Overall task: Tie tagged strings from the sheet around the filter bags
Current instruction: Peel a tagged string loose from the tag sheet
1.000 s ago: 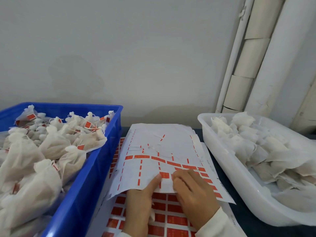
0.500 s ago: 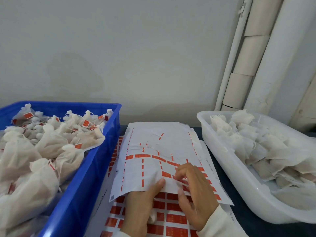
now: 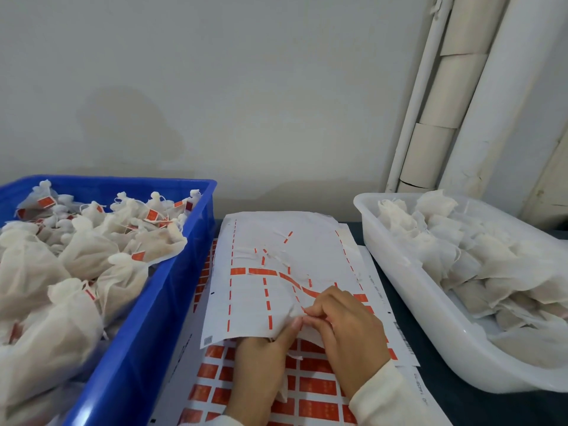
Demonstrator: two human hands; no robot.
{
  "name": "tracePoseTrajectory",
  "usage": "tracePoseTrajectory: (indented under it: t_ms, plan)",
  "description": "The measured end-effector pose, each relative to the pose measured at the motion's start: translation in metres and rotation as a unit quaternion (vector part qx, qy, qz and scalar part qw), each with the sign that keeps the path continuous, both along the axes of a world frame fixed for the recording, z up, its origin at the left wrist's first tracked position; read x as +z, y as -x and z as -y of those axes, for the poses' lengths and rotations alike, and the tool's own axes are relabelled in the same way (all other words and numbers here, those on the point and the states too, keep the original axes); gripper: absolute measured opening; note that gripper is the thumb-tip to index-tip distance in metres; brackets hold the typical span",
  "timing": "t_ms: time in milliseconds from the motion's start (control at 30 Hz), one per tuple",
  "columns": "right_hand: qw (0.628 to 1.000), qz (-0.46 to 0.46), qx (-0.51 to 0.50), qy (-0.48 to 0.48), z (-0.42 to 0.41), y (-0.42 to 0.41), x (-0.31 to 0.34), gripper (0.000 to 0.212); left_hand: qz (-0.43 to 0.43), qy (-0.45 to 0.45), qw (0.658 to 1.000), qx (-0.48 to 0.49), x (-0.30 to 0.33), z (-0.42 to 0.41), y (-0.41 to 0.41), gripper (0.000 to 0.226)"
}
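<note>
Tagged strings are being worked at the near edge of the top sheet (image 3: 276, 290), a mostly white sheet with only a few orange tags left on it, lying on a fuller sheet of orange tags (image 3: 310, 385) on the dark table (image 3: 461, 404). The left hand (image 3: 261, 361) comes up from under the near edge of the top sheet, its thumb pressed on top, so it pinches the paper. Whether it also holds something white below the palm is hard to tell. The right hand (image 3: 347, 330) has its fingers curled, fingertips meeting the left thumb at the sheet's edge, pinching at an orange tag (image 3: 310, 292) there; the string itself is too fine to make out in the grip. A cream sleeve (image 3: 378, 398) covers the right wrist.

To the left, touching the sheets, a blue crate (image 3: 147, 333) holds filter bags already tied (image 3: 86, 256), their necks gathered and orange tags showing. To the right, a white plastic tub (image 3: 408, 305) holds untied filter bags (image 3: 445, 250), flat and piled loosely. Behind the tub, pale pipes (image 3: 445, 103) run up the wall.
</note>
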State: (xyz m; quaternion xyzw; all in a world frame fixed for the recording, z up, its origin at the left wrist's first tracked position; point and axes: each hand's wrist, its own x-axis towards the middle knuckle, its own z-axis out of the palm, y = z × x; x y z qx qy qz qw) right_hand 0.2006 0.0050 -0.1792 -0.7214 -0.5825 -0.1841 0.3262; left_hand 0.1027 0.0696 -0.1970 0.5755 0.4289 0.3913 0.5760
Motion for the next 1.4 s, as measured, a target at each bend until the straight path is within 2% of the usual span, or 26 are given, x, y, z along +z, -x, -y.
tracePoseTrajectory:
  t_ms: [100,267,467,600,700,800,867,933,1000,1033,1100,1133,1167,1233,1267,1400]
  plan:
    - [1.0,-0.02,0.006,-0.003,0.0,-0.001,-0.004,0.022,-0.001,-0.028,1.0,-0.004,-0.001,0.001,0.001,0.043]
    - [0.99,-0.142,0.016,-0.008,-0.001,-0.003,-0.009,0.019,-0.006,-0.049,0.999,0.006,0.0,0.003,0.002,0.036]
    - [0.947,-0.316,0.047,-0.041,-0.003,-0.004,-0.008,0.017,0.004,-0.051,0.999,0.002,0.003,0.004,0.002,0.04]
    - [0.92,-0.388,0.023,-0.045,-0.006,-0.005,-0.014,0.013,-0.012,-0.061,0.998,-0.001,0.004,0.003,0.001,0.04]
    - [0.913,-0.404,-0.011,-0.054,-0.009,-0.007,-0.018,0.014,-0.073,-0.067,0.994,-0.042,0.003,0.001,0.004,0.038]
    - [0.916,-0.397,-0.033,-0.046,-0.01,-0.01,-0.02,0.013,-0.147,-0.037,0.983,-0.105,0.013,-0.001,0.007,0.026]
    - [0.918,-0.393,-0.04,-0.031,-0.01,-0.013,-0.022,0.013,-0.194,0.0,0.953,-0.23,0.025,-0.003,0.012,0.045]
    - [0.922,-0.386,-0.041,-0.013,-0.01,-0.015,-0.023,0.013,-0.161,0.027,0.914,-0.372,0.034,-0.002,0.018,0.046]
    - [0.93,-0.366,-0.041,0.016,-0.009,-0.015,-0.025,0.015,-0.079,0.025,0.897,-0.434,0.038,-0.002,0.023,0.037]
    - [0.937,-0.346,-0.042,0.036,-0.009,-0.014,-0.026,0.016,-0.039,0.023,0.905,-0.423,0.039,-0.001,0.025,0.034]
    - [0.95,-0.298,-0.043,0.081,-0.01,-0.013,-0.027,0.015,-0.009,0.023,0.946,-0.323,0.036,-0.002,0.022,0.023]
    - [0.954,-0.279,-0.045,0.102,-0.01,-0.011,-0.027,0.014,-0.043,-0.004,0.966,-0.255,0.031,-0.004,0.019,0.017]
    - [0.956,-0.266,-0.046,0.115,-0.01,-0.009,-0.028,0.014,-0.123,-0.062,0.971,-0.194,0.026,-0.005,0.018,0.012]
    - [0.957,-0.258,-0.042,0.127,-0.011,-0.008,-0.028,0.014,-0.306,-0.181,0.927,-0.12,0.021,-0.005,0.02,0.017]
    - [0.956,-0.259,-0.041,0.131,-0.011,-0.007,-0.028,0.014,-0.361,-0.215,0.901,-0.113,0.018,-0.006,0.019,0.026]
    - [0.945,-0.294,-0.049,0.138,-0.011,-0.01,-0.027,0.016,-0.446,-0.251,0.845,-0.153,0.012,-0.008,0.011,0.039]
